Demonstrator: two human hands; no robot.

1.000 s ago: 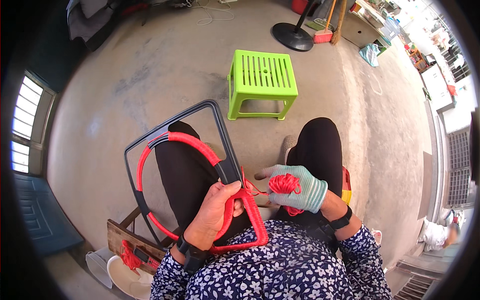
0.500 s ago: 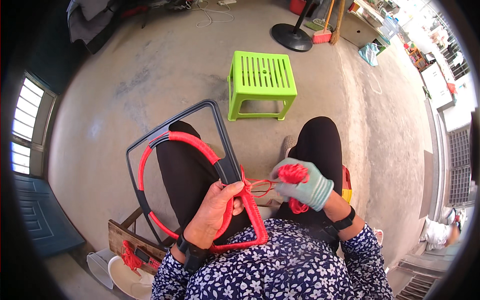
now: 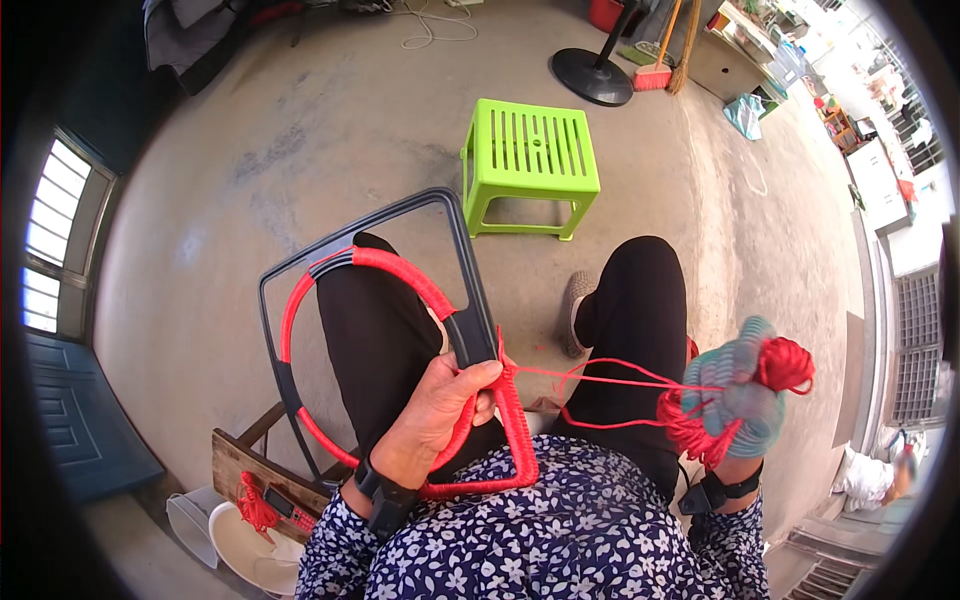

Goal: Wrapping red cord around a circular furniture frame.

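Note:
My bare left hand (image 3: 430, 412) is closed around a black frame (image 3: 476, 270) with a ring inside it, its thumb pressing on the near right bar. Red cord (image 3: 517, 430) wraps that bar, the near edge and much of the ring. The frame leans over my left thigh. Off to the right, past my right knee, my right hand (image 3: 742, 400) in a grey-green glove is closed on a bundle of red cord (image 3: 785, 365). Strands run from the bundle to the frame beside my left thumb, the upper one taut, a lower one slack. The glove is slightly blurred.
A green plastic stool (image 3: 532, 150) stands ahead of my knees. At my left, a wooden bench (image 3: 240, 462) bears a phone (image 3: 290, 508) and more red cord (image 3: 257, 505), beside a white bucket (image 3: 240, 545). A black round stand base (image 3: 592, 78) and brooms are farther off.
My right hand has swung outward to the right with the cord bundle, drawing the strands longer between it and the frame. My left hand keeps its grip on the frame.

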